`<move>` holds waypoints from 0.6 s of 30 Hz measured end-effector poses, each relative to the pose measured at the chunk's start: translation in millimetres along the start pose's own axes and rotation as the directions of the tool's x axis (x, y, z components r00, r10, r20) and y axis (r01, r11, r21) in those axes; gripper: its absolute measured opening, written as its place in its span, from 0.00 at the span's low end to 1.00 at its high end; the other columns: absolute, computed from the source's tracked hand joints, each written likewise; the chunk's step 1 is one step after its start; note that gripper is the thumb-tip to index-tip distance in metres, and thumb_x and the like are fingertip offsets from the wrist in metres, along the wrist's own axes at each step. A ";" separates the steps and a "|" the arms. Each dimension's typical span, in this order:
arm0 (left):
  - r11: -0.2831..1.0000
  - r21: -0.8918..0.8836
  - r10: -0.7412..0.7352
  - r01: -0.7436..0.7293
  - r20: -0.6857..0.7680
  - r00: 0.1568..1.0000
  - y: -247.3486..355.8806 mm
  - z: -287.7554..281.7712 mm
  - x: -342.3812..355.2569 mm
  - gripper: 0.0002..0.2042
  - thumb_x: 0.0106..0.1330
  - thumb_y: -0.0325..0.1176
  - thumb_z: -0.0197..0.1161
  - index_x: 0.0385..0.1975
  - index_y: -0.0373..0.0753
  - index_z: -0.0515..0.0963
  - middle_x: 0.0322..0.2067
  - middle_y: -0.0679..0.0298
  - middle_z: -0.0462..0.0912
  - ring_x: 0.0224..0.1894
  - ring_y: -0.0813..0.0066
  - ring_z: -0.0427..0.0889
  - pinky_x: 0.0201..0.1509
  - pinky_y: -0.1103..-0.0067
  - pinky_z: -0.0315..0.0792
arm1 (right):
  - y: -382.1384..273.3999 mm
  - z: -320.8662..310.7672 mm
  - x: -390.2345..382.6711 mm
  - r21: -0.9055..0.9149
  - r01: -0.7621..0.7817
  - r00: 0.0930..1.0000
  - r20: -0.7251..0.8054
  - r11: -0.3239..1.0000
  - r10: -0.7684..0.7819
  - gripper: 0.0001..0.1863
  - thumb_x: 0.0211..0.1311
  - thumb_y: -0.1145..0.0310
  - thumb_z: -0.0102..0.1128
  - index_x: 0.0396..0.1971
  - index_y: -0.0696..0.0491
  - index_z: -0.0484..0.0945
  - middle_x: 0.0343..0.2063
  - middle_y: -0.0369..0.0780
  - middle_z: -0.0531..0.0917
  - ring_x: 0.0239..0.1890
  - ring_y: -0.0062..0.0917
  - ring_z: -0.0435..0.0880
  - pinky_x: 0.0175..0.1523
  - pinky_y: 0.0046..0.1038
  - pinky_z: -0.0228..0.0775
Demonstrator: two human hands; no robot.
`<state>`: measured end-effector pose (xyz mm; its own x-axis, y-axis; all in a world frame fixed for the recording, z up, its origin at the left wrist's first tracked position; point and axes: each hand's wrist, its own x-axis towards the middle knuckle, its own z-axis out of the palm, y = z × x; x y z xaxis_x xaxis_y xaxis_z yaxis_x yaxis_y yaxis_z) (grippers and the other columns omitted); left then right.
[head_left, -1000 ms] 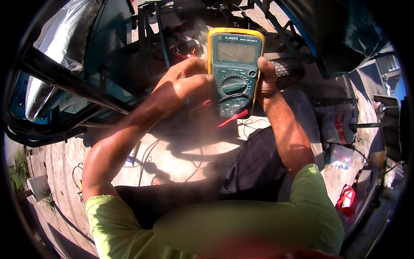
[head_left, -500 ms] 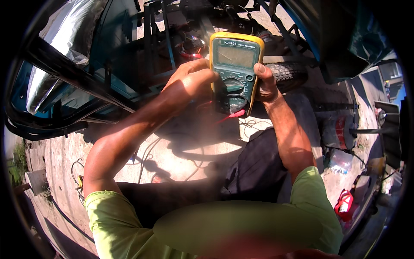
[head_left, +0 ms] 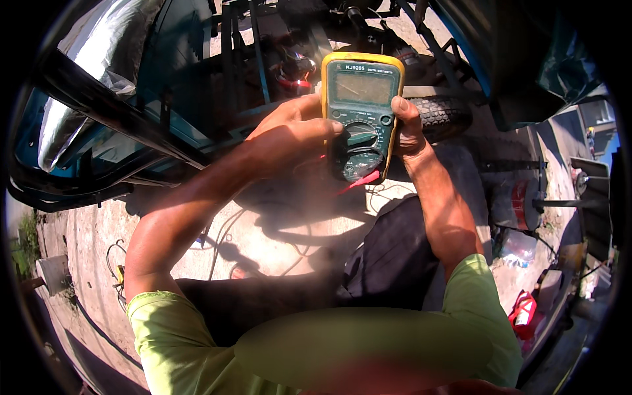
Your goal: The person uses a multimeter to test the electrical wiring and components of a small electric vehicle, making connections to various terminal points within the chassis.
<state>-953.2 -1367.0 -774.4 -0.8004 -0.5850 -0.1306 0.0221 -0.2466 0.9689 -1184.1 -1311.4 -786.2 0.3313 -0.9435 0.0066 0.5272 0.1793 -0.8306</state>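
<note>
L hand (head_left: pixel 296 128) & R hand (head_left: pixel 408 128) are on opp. sides of a multimeter (head_left: pixel 362 89), not touching each other. R hand is clamped on its right edge, thumb up on the front, other fingers mostly hidden behind. L hand is at the left edge, thumb tip on the face right by the dial (head_left: pixel 361 135); its other fingers are partly out of sight, so can't tell if it's gripping or just touching. Meter is held up in front of the person, approx. upright, face to cam, above the ground; yellow rim, dk green front, grey screen up top. Screen too dull to make out a reading. A red plug (head_left: pixel 368 178) sits at the meter's bottom edge, w/ a black lead (head_left: pixel 364 160) close by on the lower face. Behind: a treaded tyre (head_left: pixel 447 117) just right of the meter, a bunch of wires (head_left: pixel 297 69) to the left, dk frame bars around. Far L: a silvery sheet (head_left: pixel 89 79) next to a thick black tube (head_left: pixel 112 108). Below, dk trousers (head_left: pixel 392 253) & sunlit concrete (head_left: pixel 92 250) w/ thin cables. Lower R: a red packet (head_left: pixel 523 309), w/ a clear plastic bag (head_left: pixel 518 247) above it in view.
</note>
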 end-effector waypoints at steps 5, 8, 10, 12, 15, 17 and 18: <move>1.000 -0.003 0.030 -0.030 -0.012 0.999 -11.8 -16.0 3.8 0.36 0.65 0.47 0.73 0.66 0.31 0.68 0.54 0.56 0.81 0.53 0.68 0.81 0.59 0.69 0.75 | 6.6 -13.6 11.5 -0.015 0.005 0.997 -0.072 1.000 -0.006 0.38 0.64 0.47 0.67 0.65 0.58 0.71 0.55 0.44 0.81 0.56 0.30 0.82 0.62 0.34 0.77; 0.999 0.052 0.019 -0.014 -0.100 0.995 -17.3 -32.5 3.1 0.37 0.63 0.49 0.75 0.65 0.31 0.70 0.53 0.57 0.82 0.52 0.69 0.81 0.59 0.70 0.75 | 8.1 -6.7 20.3 -0.126 0.116 0.984 -0.122 0.985 -0.131 0.30 0.69 0.54 0.65 0.62 0.59 0.72 0.53 0.43 0.82 0.54 0.26 0.82 0.60 0.30 0.77; 0.992 0.117 0.056 -0.039 -0.142 0.988 -16.0 -35.2 3.9 0.36 0.63 0.50 0.75 0.63 0.31 0.70 0.52 0.57 0.82 0.51 0.69 0.81 0.58 0.70 0.75 | 5.7 -1.2 20.0 -0.170 0.152 0.976 -0.127 0.974 -0.175 0.30 0.69 0.56 0.65 0.62 0.60 0.72 0.53 0.43 0.82 0.53 0.26 0.83 0.59 0.29 0.77; 0.995 0.096 0.049 -0.034 -0.160 0.986 -16.3 -34.6 5.1 0.34 0.64 0.49 0.75 0.62 0.32 0.71 0.51 0.57 0.82 0.52 0.69 0.81 0.58 0.70 0.75 | 5.3 -6.2 19.6 -0.234 0.183 0.966 -0.137 0.955 -0.219 0.26 0.69 0.61 0.62 0.60 0.62 0.73 0.52 0.42 0.83 0.51 0.25 0.83 0.59 0.28 0.77; 0.990 0.138 0.050 -0.022 -0.200 0.979 -17.0 -36.9 7.8 0.32 0.65 0.48 0.74 0.60 0.32 0.72 0.49 0.57 0.82 0.50 0.70 0.80 0.55 0.70 0.75 | 3.4 -8.5 20.4 -0.302 0.180 0.965 -0.130 0.936 -0.227 0.27 0.67 0.63 0.59 0.61 0.63 0.72 0.51 0.43 0.84 0.49 0.25 0.85 0.59 0.29 0.78; 0.979 0.201 0.085 -0.037 -0.239 0.967 -21.9 -39.0 9.1 0.30 0.66 0.47 0.74 0.59 0.32 0.73 0.47 0.58 0.82 0.48 0.71 0.80 0.53 0.71 0.74 | 4.4 -4.7 22.4 -0.294 0.172 0.964 -0.145 0.940 -0.222 0.26 0.66 0.64 0.58 0.60 0.63 0.72 0.50 0.43 0.83 0.48 0.24 0.85 0.57 0.28 0.78; 0.977 0.211 0.090 -0.035 -0.255 0.963 -22.3 -37.9 9.4 0.29 0.66 0.47 0.74 0.58 0.32 0.74 0.46 0.58 0.82 0.48 0.71 0.80 0.53 0.72 0.74 | 4.9 -8.4 21.6 -0.363 0.166 0.961 -0.150 0.917 -0.234 0.26 0.66 0.64 0.58 0.59 0.64 0.72 0.49 0.43 0.84 0.48 0.24 0.85 0.57 0.27 0.78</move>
<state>-938.5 -1396.3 -805.2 -0.6155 -0.7827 -0.0923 -0.0769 -0.0570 0.9954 -1181.0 -1333.2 -794.8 0.0780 -0.9901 0.1170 0.2543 -0.0937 -0.9626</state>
